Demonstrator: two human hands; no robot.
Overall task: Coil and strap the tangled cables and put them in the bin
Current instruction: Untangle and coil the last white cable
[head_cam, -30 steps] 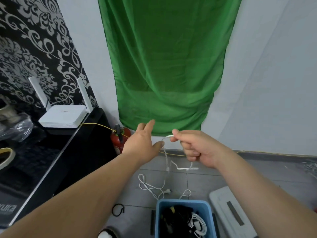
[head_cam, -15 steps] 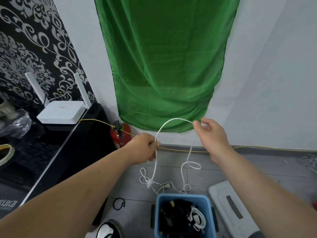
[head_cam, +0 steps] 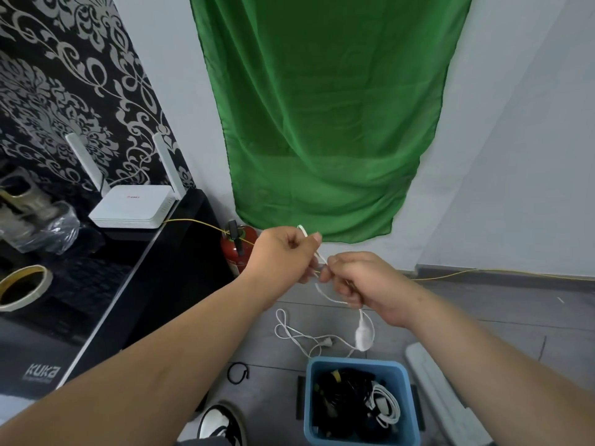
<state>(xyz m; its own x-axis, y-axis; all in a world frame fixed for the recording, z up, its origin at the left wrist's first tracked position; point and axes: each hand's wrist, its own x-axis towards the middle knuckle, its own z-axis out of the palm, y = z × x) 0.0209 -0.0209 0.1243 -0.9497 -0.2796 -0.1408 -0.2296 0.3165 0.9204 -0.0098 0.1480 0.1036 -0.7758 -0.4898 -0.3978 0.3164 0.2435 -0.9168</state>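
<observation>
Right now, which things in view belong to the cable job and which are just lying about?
Job: white cable, pinched by left hand and right hand; blue bin with coiled cables in it; black loop on the floor, possibly a strap.
Lying about: router; tape roll; fire extinguisher; green cloth; yellow wire.

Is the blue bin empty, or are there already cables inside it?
Not empty. The blue bin holds a heap of black cables and one coiled white cable.
</observation>
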